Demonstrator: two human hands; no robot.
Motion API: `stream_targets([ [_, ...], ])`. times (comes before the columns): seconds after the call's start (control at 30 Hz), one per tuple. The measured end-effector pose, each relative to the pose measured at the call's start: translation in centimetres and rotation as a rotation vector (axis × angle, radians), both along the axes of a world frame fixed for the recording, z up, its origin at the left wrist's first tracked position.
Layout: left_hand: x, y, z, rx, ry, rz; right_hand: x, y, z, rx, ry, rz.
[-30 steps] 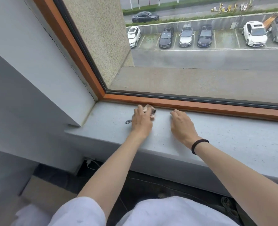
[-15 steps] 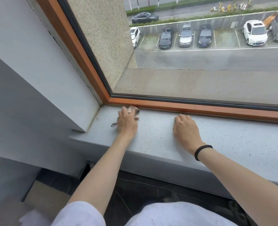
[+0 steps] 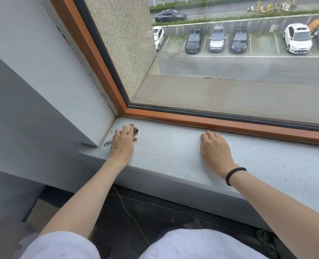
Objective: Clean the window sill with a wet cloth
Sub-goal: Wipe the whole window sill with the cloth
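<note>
Head view:
Window sill: speckled grey, running along the foot of the orange window frame.
Cloth: checked, on the sill near the frame's left corner, mostly hidden under the left hand.
Left fingers: laid fairly straight over the cloth, pressing it down.
Right hand: flat on the sill, fingers loosely together, tips just short of the frame.
Wristband: black, on the right wrist.

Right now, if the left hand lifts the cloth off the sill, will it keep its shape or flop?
Probably flop: the cloth lies bunched under the left hand, a thin tail trailing out beside it. Likely light, since the hand covers most of it. If wet, it may cling slightly to the sill.
</note>
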State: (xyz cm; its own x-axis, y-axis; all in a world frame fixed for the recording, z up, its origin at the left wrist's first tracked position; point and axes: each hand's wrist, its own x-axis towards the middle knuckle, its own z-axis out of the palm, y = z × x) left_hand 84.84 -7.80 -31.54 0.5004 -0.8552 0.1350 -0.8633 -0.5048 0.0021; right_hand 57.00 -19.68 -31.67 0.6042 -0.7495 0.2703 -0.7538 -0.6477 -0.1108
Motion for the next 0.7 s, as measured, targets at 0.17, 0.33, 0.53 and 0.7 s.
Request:
stream_targets([
  [0.17, 2.1, 1.9, 1.4, -0.011, 0.035, 0.324, 0.1, 0.1, -0.1, 0.026, -0.022, 0.000],
  [0.33, -1.9, 4.5, 0.9, 0.023, -0.015, -0.043, 0.3, 0.1, -0.1, 0.105, -0.044, -0.023],
  [0.53, 0.3, 5.6, 1.5, -0.041, 0.053, 0.343, -0.1, 0.2, -0.3, 0.083, -0.018, 0.005],
  [0.7, -2.0, 7.7, 0.7, 0.034, 0.067, 0.041, -0.2, 0.3, -0.1, 0.097, 0.004, 0.018],
])
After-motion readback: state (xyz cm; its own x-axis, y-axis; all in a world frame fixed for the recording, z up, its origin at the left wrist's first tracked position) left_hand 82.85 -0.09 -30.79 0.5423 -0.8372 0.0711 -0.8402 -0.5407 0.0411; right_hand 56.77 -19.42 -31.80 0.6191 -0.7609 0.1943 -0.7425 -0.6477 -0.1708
